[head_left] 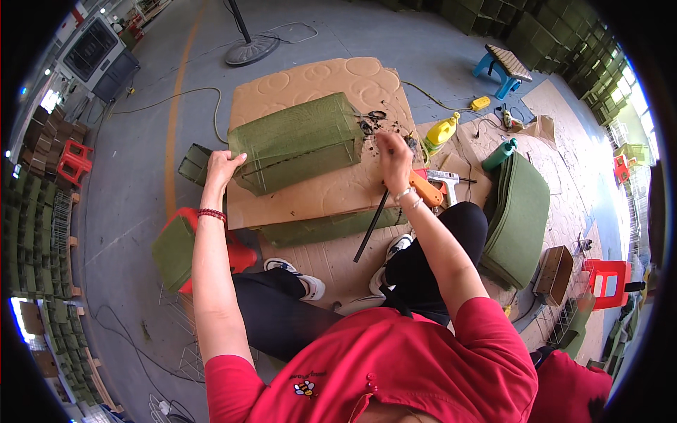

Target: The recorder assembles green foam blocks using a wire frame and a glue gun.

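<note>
A long green fabric box lies on its side across a cardboard-topped work surface, its seams and thin ribs showing. My left hand grips its left end, the thumb over the edge. Off its right end my right hand is raised with fingers curled together; whatever is between them is too small to make out. Black-handled scissors lie between the box and that hand. Close to my right wrist are an orange tool, a white glue gun and a slanting black rod.
Right of the work surface are a yellow bottle, a green bottle and stacked green fabric sheets. A red stool stands under my left arm. A blue-legged stool and a round-based stand are farther off. Cables cross the floor.
</note>
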A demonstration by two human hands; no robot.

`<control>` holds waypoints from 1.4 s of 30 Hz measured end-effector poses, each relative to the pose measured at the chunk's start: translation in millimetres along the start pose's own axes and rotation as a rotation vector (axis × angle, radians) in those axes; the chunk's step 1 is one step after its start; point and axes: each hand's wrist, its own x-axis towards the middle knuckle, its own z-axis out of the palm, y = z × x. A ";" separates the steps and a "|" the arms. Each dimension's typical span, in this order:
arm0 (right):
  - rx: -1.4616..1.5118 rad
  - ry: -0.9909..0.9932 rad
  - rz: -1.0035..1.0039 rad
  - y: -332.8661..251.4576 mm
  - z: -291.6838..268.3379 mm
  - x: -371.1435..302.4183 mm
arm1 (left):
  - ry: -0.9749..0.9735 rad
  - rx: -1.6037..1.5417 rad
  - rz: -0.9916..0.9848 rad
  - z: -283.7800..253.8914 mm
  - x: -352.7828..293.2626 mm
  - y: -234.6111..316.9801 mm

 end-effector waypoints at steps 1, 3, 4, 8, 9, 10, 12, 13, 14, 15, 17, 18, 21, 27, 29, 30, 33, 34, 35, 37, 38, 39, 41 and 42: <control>-0.036 -0.016 -0.200 -9.1 -1.7 -6.1 | -0.002 0.000 0.002 -1.7 -1.3 4.2; -0.052 -0.108 -0.344 -23.4 -2.9 -9.8 | -0.014 0.004 -0.019 -2.6 -3.7 8.4; -0.075 -0.121 -0.395 -32.3 -3.2 -7.0 | -0.018 0.005 -0.016 -1.1 -3.9 9.7; -0.153 -0.159 -0.329 -23.3 10.1 2.8 | -0.022 -0.057 -0.004 0.8 -2.4 5.7; -0.152 -0.157 -0.331 -18.5 12.0 2.4 | -0.017 -0.045 -0.005 0.4 -1.0 2.6; -0.097 -0.177 -0.285 -11.0 14.1 1.4 | -0.017 -0.046 -0.004 0.5 -1.0 4.7; -0.035 -0.228 -0.251 5.2 15.5 1.3 | -0.030 0.077 -0.028 0.7 -0.8 8.7; -0.033 -0.229 -0.252 7.1 17.3 2.5 | -0.027 0.077 -0.029 0.5 0.0 4.7; 0.280 -0.270 0.136 9.3 19.5 4.7 | -0.027 0.020 -0.013 1.0 1.3 1.1; 0.587 -0.300 0.529 11.8 20.8 7.4 | -0.026 -0.036 0.003 1.2 2.4 -2.6; 0.638 -0.363 0.618 8.8 15.8 17.4 | -0.021 -0.061 0.004 0.5 -1.0 -2.4; 0.712 -0.435 0.633 8.4 15.8 19.7 | -0.017 -0.086 0.008 0.1 -2.8 -2.2; 0.786 -0.532 0.636 15.4 14.0 29.8 | -0.032 -0.040 -0.009 4.4 -2.4 8.8; 1.015 -0.435 0.715 1.0 13.9 28.6 | -0.024 -0.063 -0.026 -1.6 -2.6 -2.9; 0.894 -0.471 0.659 5.1 12.5 25.0 | -0.022 -0.071 -0.017 1.0 -1.7 -0.5; 0.894 -0.472 0.660 6.6 14.7 25.0 | -0.017 -0.077 -0.009 1.5 -1.8 0.2; 0.862 -0.460 0.624 13.6 19.9 27.8 | -0.024 -0.064 -0.012 3.0 -3.6 8.6; 0.844 -0.463 0.646 14.8 23.9 29.5 | -0.022 -0.063 -0.013 2.3 -2.8 6.1; 0.825 -0.465 0.667 15.9 26.7 30.2 | -0.022 -0.053 -0.018 1.7 -1.7 3.9; 0.889 -0.444 0.796 15.9 29.9 27.7 | -0.023 -0.042 -0.023 1.6 -2.0 2.4; 0.950 -0.418 0.926 14.1 30.2 27.1 | -0.019 -0.070 -0.010 3.1 -3.5 3.1; 0.949 -0.418 0.926 15.3 30.8 28.4 | -0.015 -0.098 0.004 4.0 -4.5 4.3; 0.888 -0.480 0.980 18.1 31.4 32.7 | -0.004 -0.077 0.010 4.8 -1.7 0.0; 0.887 -0.477 0.977 19.2 30.5 32.6 | 0.006 -0.057 0.016 5.5 -0.1 -1.7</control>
